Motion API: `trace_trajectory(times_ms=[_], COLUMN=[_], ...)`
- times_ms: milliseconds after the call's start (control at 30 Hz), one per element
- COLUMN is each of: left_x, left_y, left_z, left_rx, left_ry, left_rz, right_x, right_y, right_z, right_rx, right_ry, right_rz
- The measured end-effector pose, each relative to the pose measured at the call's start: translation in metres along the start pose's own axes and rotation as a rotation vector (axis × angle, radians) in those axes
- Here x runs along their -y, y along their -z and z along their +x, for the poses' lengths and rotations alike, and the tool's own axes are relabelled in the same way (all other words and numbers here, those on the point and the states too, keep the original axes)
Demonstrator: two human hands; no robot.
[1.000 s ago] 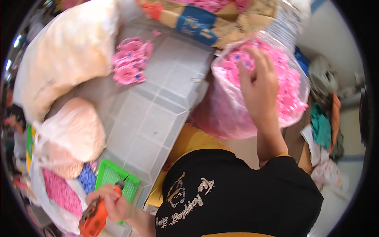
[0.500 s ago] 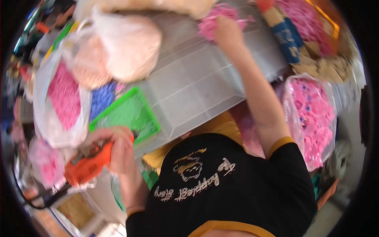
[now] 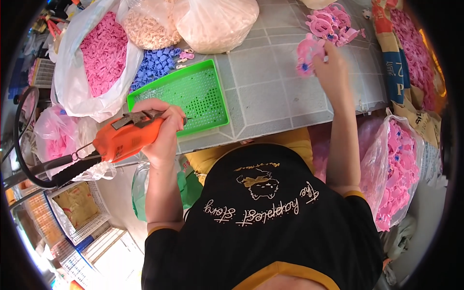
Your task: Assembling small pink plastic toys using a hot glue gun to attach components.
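Observation:
My left hand [image 3: 166,135] is wrapped round the orange body of a corded power driver [image 3: 126,141], its tip over the near rim of a green perforated tray [image 3: 220,94]. Between the fingers of my right hand [image 3: 334,77] is a pink plastic piece [image 3: 305,52] with a blue spot on it, held above the grey tabletop [image 3: 266,92]. Just beyond that hand lies a small heap of similar pink pieces [image 3: 331,23]. The fingertips under the pink piece are partly hidden.
Small blue parts [image 3: 153,69] lie behind the tray. A white bag of pink parts [image 3: 104,53] and bags of pale parts [image 3: 215,21] stand at the back left. Another bag of pink pieces [image 3: 397,169] is at my right. The driver's black cable [image 3: 21,140] loops at the left.
My right hand has come back from the far heap toward me, with a pink piece in it. The view has shifted; my left hand still holds the driver near the tray.

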State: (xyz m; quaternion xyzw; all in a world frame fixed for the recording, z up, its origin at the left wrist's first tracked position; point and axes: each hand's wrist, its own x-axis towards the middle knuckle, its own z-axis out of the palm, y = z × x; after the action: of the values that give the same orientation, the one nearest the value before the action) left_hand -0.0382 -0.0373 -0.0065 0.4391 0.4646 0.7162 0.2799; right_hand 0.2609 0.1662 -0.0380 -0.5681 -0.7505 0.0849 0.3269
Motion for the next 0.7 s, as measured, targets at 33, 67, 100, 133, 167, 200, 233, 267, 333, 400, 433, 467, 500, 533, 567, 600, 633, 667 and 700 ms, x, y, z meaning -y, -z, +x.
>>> trace_trajectory(times_ms=[33,67,100,133,167,200,233,267,333,400,433,467,500,533,567,600,633,667,700], left_x=[0.0,0.001,0.001,0.0,0.0,0.0,-0.001,0.001,0.003,0.001,-0.001,-0.003,-0.005,-0.009,-0.013,-0.016,-0.019,-0.023,-0.026], left_y=[0.001,0.003,0.003,0.004,0.006,0.006,0.006,0.004,0.001,-0.002,-0.002,-0.002,-0.003,-0.006,-0.01,-0.014,-0.02,-0.027,-0.034], left_z=[0.001,0.001,0.001,0.0,-0.001,0.0,0.0,0.0,0.0,-0.004,-0.004,-0.004,-0.003,-0.003,-0.001,0.001,0.005,0.008,0.011], left_rx=[0.0,0.011,0.02,0.019,0.015,0.013,0.012,0.039,0.069,0.032,0.032,0.028,0.024,0.031,0.033,0.036,0.045,0.069,0.093], left_ry=[0.002,0.0,-0.003,-0.002,-0.002,-0.002,-0.002,-0.024,-0.045,-0.061,-0.06,-0.076,-0.092,-0.09,-0.12,-0.149,-0.146,-0.164,-0.181], left_rz=[0.001,-0.018,-0.034,-0.031,-0.049,-0.068,-0.067,-0.038,-0.011,-0.001,-0.001,0.028,0.055,0.049,0.034,0.018,0.006,-0.047,-0.1], right_x=[0.011,0.021,0.033,0.044,0.053,0.061,0.069,0.074,0.08,0.089,0.091,0.091,0.089,0.088,0.087,0.087,0.087,0.087,0.085], right_y=[-0.004,-0.009,-0.015,-0.021,-0.027,-0.033,-0.038,-0.042,-0.049,-0.046,-0.044,-0.046,-0.048,-0.048,-0.048,-0.047,-0.047,-0.047,-0.049], right_z=[-0.009,-0.017,-0.025,-0.032,-0.037,-0.04,-0.043,-0.046,-0.049,-0.047,-0.046,-0.047,-0.049,-0.051,-0.051,-0.051,-0.051,-0.05,-0.049], right_rx=[0.163,0.325,0.411,0.497,0.499,0.589,0.68,0.676,0.707,0.708,0.706,0.701,0.64,0.577,0.568,0.597,0.625,0.614,0.64], right_ry=[-0.131,-0.263,-0.309,-0.354,-0.354,-0.369,-0.383,-0.386,-0.376,-0.384,-0.392,-0.397,-0.361,-0.325,-0.332,-0.353,-0.375,-0.381,-0.375], right_rz=[0.281,0.562,0.683,0.805,0.805,0.833,0.86,0.86,0.785,0.739,0.692,0.69,0.72,0.748,0.741,0.758,0.775,0.769,0.762])
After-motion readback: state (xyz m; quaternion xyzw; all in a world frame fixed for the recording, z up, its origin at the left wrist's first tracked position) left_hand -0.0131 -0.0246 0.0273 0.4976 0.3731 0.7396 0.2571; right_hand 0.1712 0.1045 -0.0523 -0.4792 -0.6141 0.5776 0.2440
